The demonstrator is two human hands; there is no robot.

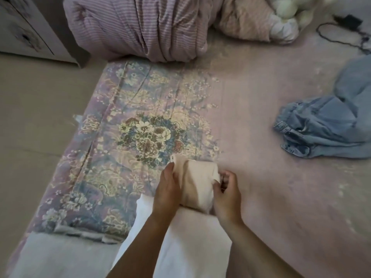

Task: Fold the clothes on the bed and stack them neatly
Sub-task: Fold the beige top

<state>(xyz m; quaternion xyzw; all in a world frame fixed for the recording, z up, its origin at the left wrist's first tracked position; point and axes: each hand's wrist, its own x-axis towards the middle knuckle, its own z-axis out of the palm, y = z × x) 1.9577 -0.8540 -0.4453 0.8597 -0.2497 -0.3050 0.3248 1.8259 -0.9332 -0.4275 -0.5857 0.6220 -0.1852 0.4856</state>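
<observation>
Two hands work near the bed's (281,197) front edge: a cream cloth (197,184) is pressed by the flat-fingered left hand (167,194) and pinched by the curled right hand (226,194).

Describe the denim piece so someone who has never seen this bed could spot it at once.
Start from the pink bed sheet and look to its right edge. There lies the crumpled denim garment, apart from both hands. It is the only blue thing there; the garment being folded is cream.
</observation>
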